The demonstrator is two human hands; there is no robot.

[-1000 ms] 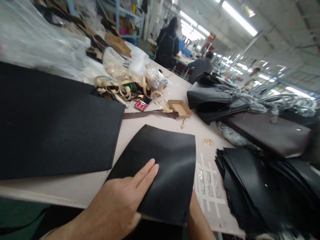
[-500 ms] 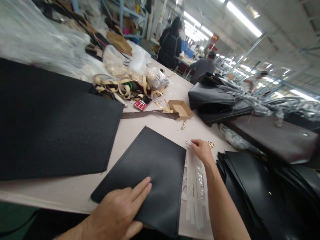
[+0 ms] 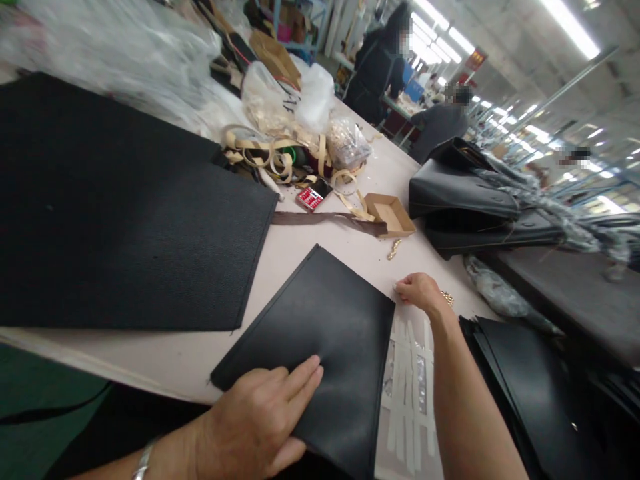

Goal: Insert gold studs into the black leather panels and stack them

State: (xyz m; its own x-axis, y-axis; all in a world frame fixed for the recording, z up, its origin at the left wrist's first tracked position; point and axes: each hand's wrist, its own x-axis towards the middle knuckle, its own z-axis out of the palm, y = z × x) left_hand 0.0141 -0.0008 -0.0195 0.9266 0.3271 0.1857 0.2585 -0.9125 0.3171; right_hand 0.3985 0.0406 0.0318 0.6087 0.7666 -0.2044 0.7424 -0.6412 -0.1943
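Note:
A black leather panel lies on the pale table near its front edge. My left hand rests flat on the panel's near corner, fingers stretched out. My right hand is at the panel's far right corner, its fingers curled in a pinch on the table; what they hold is hidden. A small heap of gold studs lies just behind that hand. White tape strips are stuck on the table right of the panel.
A large black felt mat covers the table's left. Behind lie beige strap offcuts, a red item, a small cardboard box, black handbags. Stacked black leather pieces lie at right. People work at the far back.
My right hand drew back from the gold studs to the panel's far right corner. The panel shifted slightly right under my left hand, and the view swung left.

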